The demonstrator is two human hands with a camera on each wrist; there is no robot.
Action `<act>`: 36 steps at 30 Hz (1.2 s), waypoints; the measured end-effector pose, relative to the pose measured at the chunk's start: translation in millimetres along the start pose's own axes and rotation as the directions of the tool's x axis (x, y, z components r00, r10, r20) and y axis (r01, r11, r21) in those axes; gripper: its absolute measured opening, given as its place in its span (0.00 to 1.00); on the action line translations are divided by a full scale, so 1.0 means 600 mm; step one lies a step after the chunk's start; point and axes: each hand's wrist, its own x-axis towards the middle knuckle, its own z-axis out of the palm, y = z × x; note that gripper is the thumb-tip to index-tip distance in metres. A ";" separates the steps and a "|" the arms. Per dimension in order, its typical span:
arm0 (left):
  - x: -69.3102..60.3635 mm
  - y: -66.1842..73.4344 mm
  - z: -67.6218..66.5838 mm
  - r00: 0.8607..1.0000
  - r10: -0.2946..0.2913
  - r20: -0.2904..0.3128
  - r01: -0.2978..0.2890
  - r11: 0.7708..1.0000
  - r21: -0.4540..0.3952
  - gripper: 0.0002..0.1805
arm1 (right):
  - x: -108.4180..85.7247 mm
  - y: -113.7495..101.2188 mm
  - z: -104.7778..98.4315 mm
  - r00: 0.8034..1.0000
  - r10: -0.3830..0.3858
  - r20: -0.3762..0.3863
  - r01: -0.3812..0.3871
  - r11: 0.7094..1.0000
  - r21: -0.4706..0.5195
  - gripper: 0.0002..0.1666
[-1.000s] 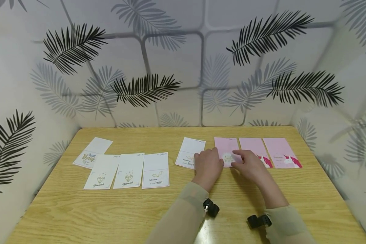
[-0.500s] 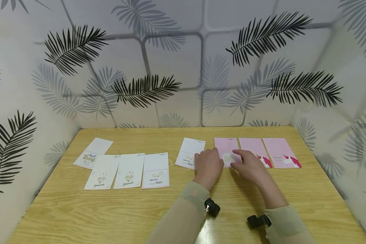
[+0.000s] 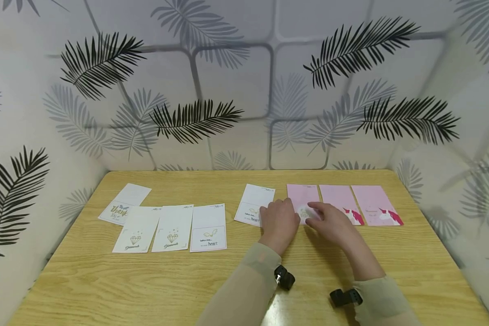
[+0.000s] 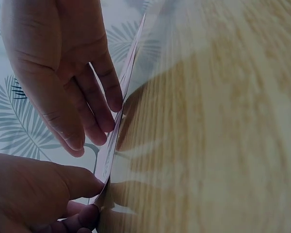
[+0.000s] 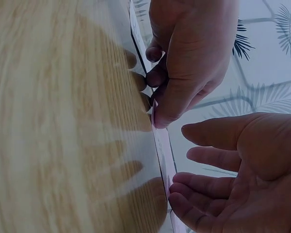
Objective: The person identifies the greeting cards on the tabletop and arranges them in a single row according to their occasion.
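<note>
A pink folded-style card (image 3: pixel 303 194) with gold print near its lower half lies on the table in front of both hands. My left hand (image 3: pixel 280 222) is at its lower left corner, curled, with thumb and fingers pinching the card's edge; in the right wrist view, a pink corner lifts slightly beside the left thumb (image 5: pixel 169 109). My right hand (image 3: pixel 334 224) reaches over the card's right side, fingers apart and gently bent. In the left wrist view, the right fingertips (image 4: pixel 115 103) touch or nearly touch the card. A white "heart" card (image 3: pixel 257 194) is partly hidden by the left hand.
Two pink unicorn cards (image 3: pixel 337 197) (image 3: pixel 372 199) lie to the right. Toward the left are a "Thank you" card (image 3: pixel 132 194), two diamond cards (image 3: pixel 135 231) (image 3: pixel 173 226) and another "heart" card (image 3: pixel 208 226). A leaf-patterned wall (image 3: pixel 244 149) borders the wooden table (image 3: pixel 146 290).
My right hand's thumb and index finger have shifted slightly left over the pink card. My left hand stays at the card's lower left corner, and the other cards lie unmoved.
</note>
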 end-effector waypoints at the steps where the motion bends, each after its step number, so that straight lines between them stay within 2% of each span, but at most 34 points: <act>1: 0.000 0.000 0.001 1.000 -0.001 -0.001 0.001 1.000 0.003 0.15 | 0.000 0.000 0.001 1.000 0.002 0.004 -0.002 1.000 0.000 0.33; 19: 0.001 -0.007 0.002 1.000 0.013 -0.008 -0.013 1.000 0.020 0.14 | 0.000 -0.011 0.004 1.000 0.015 0.025 -0.015 1.000 0.011 0.30; 24: 0.000 -0.012 0.005 0.999 0.030 -0.013 -0.030 0.999 0.013 0.17 | -0.003 -0.013 0.003 0.999 0.029 -0.019 -0.028 0.999 0.029 0.29; 31: -0.010 -0.027 -0.007 0.996 0.044 -0.074 -0.046 0.999 -0.028 0.18 | -0.006 -0.018 -0.005 0.992 0.065 -0.107 -0.058 0.996 0.068 0.28; 36: -0.023 -0.048 -0.027 0.992 0.026 -0.127 -0.038 0.995 -0.089 0.22 | -0.007 -0.021 -0.003 0.991 0.080 -0.103 -0.068 0.992 0.111 0.30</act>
